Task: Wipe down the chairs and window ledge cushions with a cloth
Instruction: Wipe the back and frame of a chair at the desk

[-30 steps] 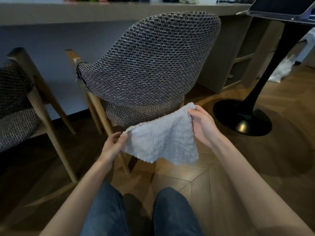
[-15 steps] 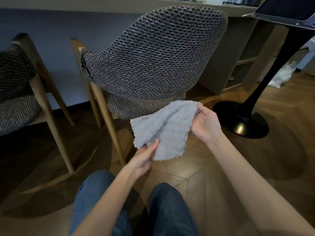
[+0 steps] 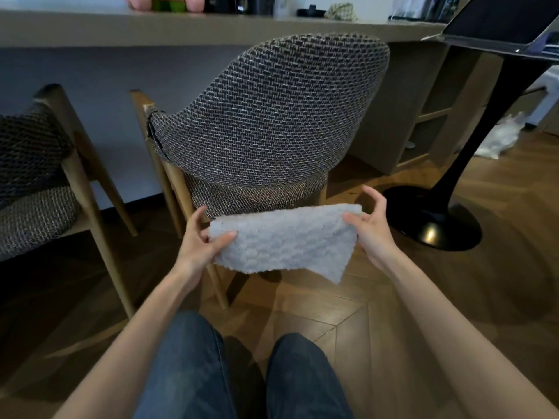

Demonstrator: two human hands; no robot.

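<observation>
Cloth (image 3: 281, 240) folded, pinched at both ends: left hand (image 3: 196, 243), right hand (image 3: 367, 229). Chair (image 3: 272, 116) not yet touched; wiping all ahead.

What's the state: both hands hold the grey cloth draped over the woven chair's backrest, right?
Wrong on placement. The left hand and right hand do hold the grey cloth, but the head view shows it stretched between them, lower than the woven chair's backrest, not draped over it.

Brown herringbone wooden floor (image 3: 393, 313), long beige counter (image 3: 121, 28) at twelve o'clock.
Glossy black pedestal table base (image 3: 435, 225) stands at two o'clock.
</observation>
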